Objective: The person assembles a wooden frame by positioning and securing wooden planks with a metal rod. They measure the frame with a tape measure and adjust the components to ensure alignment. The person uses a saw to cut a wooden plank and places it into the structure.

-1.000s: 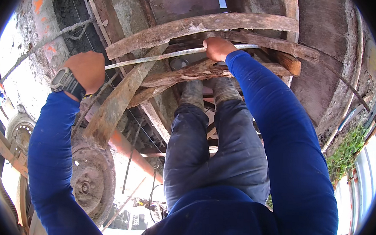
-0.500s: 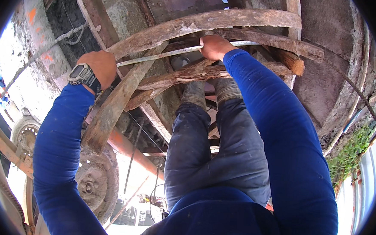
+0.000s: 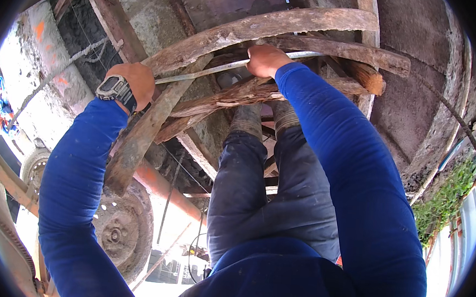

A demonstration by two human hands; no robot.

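Observation:
A thin pale metal rod (image 3: 210, 69) runs across under a curved, weathered wooden beam (image 3: 267, 28). My left hand (image 3: 136, 82), with a dark wristwatch (image 3: 113, 89) on its wrist, grips the rod's left end. My right hand (image 3: 265, 60) is closed around the rod further right, just below the curved beam. Both arms are in blue sleeves. My legs in dark trousers (image 3: 268, 194) and boots (image 3: 248, 119) stretch away beneath a second rough wooden piece (image 3: 241, 94).
A slanted wooden plank (image 3: 140, 137) lies below my left hand. An orange-brown pipe (image 3: 164, 190) and a rusty wheel (image 3: 121, 231) sit at lower left. Concrete walls (image 3: 426, 94) rise at right, with green plants (image 3: 442, 199) and a thin cable (image 3: 57, 75) at upper left.
Both hands have kept hold of the rod and shifted slightly up and right in view, the left hand drawing closer to the curved beam.

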